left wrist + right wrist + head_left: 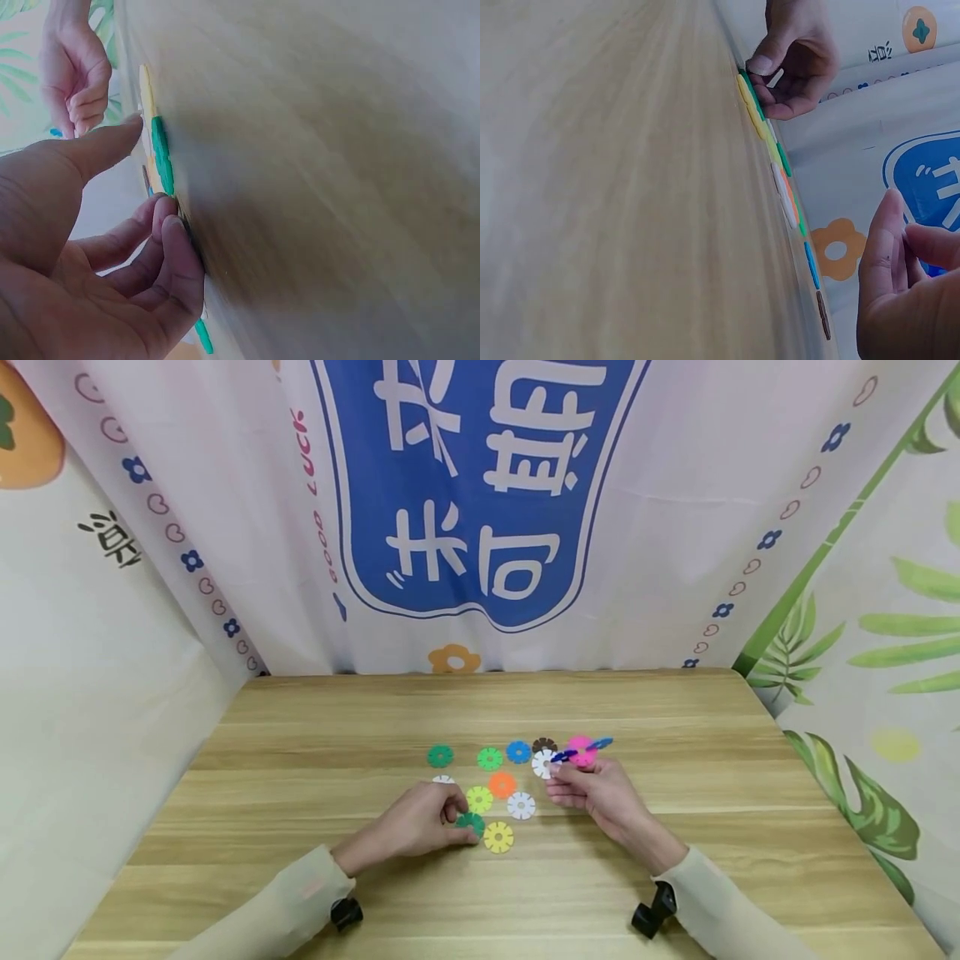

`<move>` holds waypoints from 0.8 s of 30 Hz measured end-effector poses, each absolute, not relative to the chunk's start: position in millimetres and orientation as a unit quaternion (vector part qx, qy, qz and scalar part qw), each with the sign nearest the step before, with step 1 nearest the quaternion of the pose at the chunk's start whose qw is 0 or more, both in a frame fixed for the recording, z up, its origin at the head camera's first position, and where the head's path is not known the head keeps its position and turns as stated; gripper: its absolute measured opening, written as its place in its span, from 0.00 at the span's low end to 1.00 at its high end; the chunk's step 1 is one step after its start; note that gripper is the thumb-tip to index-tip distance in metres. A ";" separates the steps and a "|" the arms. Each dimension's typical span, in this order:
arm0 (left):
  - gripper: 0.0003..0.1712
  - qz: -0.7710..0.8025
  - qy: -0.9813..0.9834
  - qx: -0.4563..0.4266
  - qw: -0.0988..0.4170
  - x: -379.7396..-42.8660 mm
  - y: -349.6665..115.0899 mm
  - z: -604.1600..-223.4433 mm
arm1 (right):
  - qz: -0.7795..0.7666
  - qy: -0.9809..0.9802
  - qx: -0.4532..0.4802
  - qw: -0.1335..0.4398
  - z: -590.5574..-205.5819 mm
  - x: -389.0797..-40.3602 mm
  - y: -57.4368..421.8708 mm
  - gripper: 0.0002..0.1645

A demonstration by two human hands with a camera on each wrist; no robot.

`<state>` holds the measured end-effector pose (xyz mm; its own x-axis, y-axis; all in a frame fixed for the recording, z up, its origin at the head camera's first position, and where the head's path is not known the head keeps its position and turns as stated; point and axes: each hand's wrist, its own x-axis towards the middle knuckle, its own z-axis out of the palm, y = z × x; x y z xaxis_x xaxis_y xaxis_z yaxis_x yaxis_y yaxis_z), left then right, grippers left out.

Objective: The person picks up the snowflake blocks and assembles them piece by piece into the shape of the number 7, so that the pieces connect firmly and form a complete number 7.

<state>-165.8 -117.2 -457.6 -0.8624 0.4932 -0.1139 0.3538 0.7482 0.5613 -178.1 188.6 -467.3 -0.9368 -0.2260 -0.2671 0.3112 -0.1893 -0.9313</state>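
My left hand (423, 821) is low over the table, its thumb and curled fingers at opposite edges of a green notched interlocking disc (471, 825). In the left wrist view, that green disc (161, 154) is between the thumb and the fingertips, close to the wood. A yellow disc (498, 837) lies right beside it. My right hand (603, 797) is raised and pinches a small assembly of joined discs: a dark blue disc (564, 757), a pink disc (582, 750) and a blue disc (601, 743). The right wrist view does not show this assembly.
Loose discs lie flat mid-table: orange (502, 786), lime (480, 799), light green (490, 758), blue (518, 752), brown (544, 745), white ones (521, 806) and a far green one (440, 756). A printed curtain (660, 568) hangs behind the wooden table (337, 735).
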 end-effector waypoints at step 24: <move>0.04 0.481 0.857 0.168 0.083 -178.0 -105.9 -441.2 | -0.773 0.605 0.033 0.188 -466.2 -179.7 182.6 0.05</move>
